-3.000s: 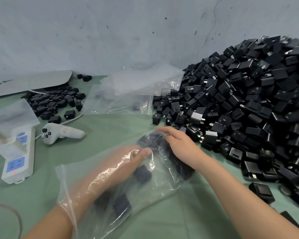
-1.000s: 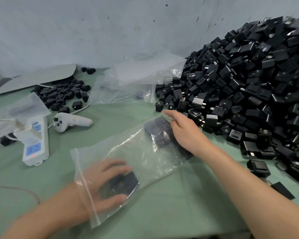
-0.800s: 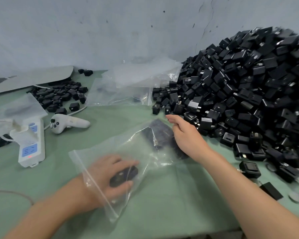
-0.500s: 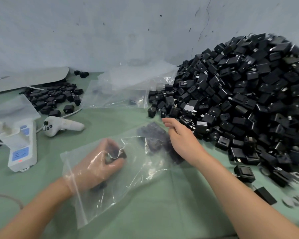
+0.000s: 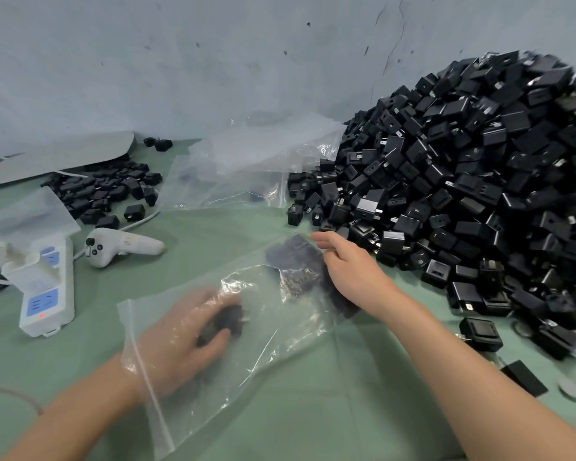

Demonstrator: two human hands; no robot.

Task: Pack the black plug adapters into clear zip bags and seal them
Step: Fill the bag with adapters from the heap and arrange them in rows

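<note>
Gripping adapter [image 5: 225, 322] inside zip bag [image 5: 280, 354], left hand [image 5: 177, 341], right hand [image 5: 353, 271] atop it

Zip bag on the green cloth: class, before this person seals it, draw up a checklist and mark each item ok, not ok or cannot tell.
1. Left hand out of the bag: not ok. The left hand is inside the clear zip bag, gripping a black adapter.
2. Bag mouth free to press shut: not ok. The left hand reaches in through it.
3. Packed adapters pushed to the closed end: ok. A cluster lies there, beside the right hand.
4. Bag steadied: ok. The right hand rests on its far end.
5. Number of adapters inside: cannot tell; the plastic blurs them.
</note>
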